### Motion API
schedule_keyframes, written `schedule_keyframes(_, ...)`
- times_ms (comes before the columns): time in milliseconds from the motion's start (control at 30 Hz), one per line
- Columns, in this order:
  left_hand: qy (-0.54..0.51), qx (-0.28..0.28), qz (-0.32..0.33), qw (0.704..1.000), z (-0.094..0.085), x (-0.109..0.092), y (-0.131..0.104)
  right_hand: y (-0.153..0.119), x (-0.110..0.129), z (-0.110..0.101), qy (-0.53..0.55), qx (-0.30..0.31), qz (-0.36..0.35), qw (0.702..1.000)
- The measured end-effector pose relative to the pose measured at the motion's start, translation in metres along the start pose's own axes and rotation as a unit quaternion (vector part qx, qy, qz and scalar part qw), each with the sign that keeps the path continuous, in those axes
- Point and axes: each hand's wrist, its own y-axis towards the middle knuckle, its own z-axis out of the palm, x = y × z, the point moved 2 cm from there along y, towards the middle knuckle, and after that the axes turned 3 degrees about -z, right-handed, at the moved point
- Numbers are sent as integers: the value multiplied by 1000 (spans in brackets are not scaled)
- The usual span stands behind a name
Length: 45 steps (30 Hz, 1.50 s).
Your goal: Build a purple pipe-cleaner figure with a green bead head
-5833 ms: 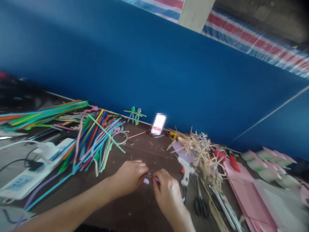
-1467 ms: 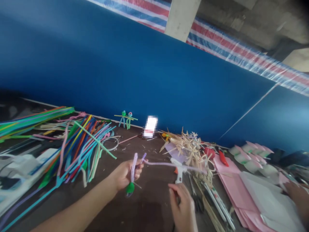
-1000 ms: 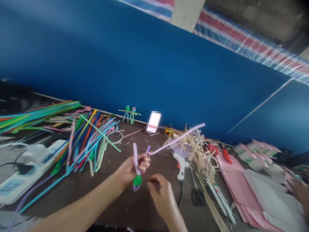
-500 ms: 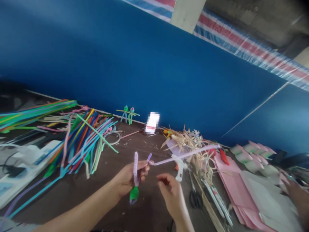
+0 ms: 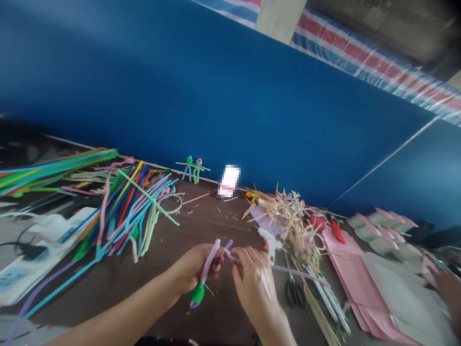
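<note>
My left hand [image 5: 200, 266] is closed on a lilac pipe cleaner piece [image 5: 211, 261], which slants across its fingers. At the lower end of that piece is a green ball [image 5: 197, 293] with a purple tip beneath it. A small purple loop [image 5: 228, 246] shows between the two hands. My right hand [image 5: 255, 278] pinches a long lilac pipe cleaner [image 5: 295, 272] beside the loop, and the free end runs out to the right past the wrist. The fingertips of both hands are partly hidden.
Bundles of coloured pipe cleaners [image 5: 126, 216] and a white power strip [image 5: 21, 274] lie left. Two small pipe-cleaner figures [image 5: 197, 171] stand at the blue wall. Rightward are a glue gun [image 5: 270, 244], scissors [image 5: 296, 290], straw-like strips [image 5: 288, 211], pink sheets [image 5: 345, 254] and another person's hand [image 5: 444, 283].
My right hand has moved up and taken hold of the long lilac pipe cleaner near the loop. Its free end has swung down to the right. The green-ball piece in my left hand tilts more.
</note>
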Motion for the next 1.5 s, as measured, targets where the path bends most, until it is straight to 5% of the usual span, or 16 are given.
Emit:
schedule_keyframes(267, 247, -26, 121, 961, 2, -7, -4, 0, 3, -13, 20, 35, -24, 999)
schedule_keyframes(533, 535, -16, 323, 781, 11, -22, -21, 12, 4, -25, 45, 61, -44, 996)
schedule_keyframes(633, 563, 14, 352, 747, 12, -27, -28, 15, -2, -22, 84, 73, -21, 994)
schedule_keyframes(733, 563, 35, 348, 749, 12, -31, -32, 14, -10, -16, 143, 88, -1, 986)
schedule_keyframes(867, 517, 58, 289, 803, 13, -30, -33, 12, -16, -13, 231, 114, 16, 966)
schedule_keyframes(967, 494, 28, 258, 830, 13, -29, -32, 9, -13, -12, 232, 110, 28, 966)
schedule_keyframes(1067, 502, -26, 284, 816, 12, -29, -30, 2, -6, -8, 193, 101, 50, 975)
schedule_keyframes(1267, 607, -88, 362, 702, 6, -26, -27, -8, 9, 0, 125, 97, 56, 986)
schedule_keyframes(1400, 687, -60, 376, 618, 4, -23, -27, -4, 9, -6, 95, 82, 28, 992)
schedule_keyframes(1500, 713, -23, 377, 590, 6, -24, -30, 0, 3, -12, 101, 60, 38, 992)
